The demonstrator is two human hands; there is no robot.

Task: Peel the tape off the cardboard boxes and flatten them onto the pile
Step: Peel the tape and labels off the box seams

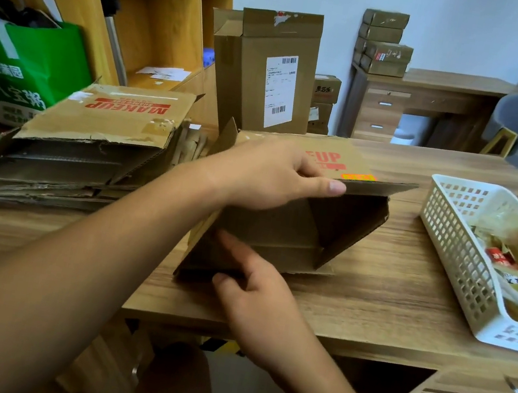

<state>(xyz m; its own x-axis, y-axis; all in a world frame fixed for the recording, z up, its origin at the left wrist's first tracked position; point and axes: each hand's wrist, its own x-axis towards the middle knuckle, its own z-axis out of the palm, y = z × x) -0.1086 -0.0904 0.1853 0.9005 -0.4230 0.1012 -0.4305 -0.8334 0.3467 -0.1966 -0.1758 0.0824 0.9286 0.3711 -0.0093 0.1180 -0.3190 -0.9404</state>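
From my feed, the wooden table [386, 307] fills most of the view, with an open wooden shelf unit [165, 9] rising behind its left end. On the left of the table lies the pile of flattened cardboard [87, 147]; its top sheet is printed MAKEUP in red and tilts up towards the back. Behind the table's middle a tall cardboard box [270, 78] stands upright with a white shipping label on its front. A green bag [33, 62] sits in the shelf unit at far left. The cardboard box [279, 230] I am working on rests at the table's centre, just right of the pile and half collapsed: its top panel slopes over a slanted side wall and its open end faces me. A white plastic basket [450, 235] with crumpled clear tape and scraps in it sits well apart to the right. My left hand [264, 176] grasps the box's top panel, fingers over the printed face and thumb along the near edge. My right hand [262, 293] holds the box's near lower corner, index finger laid on the cardboard and thumb at the edge.
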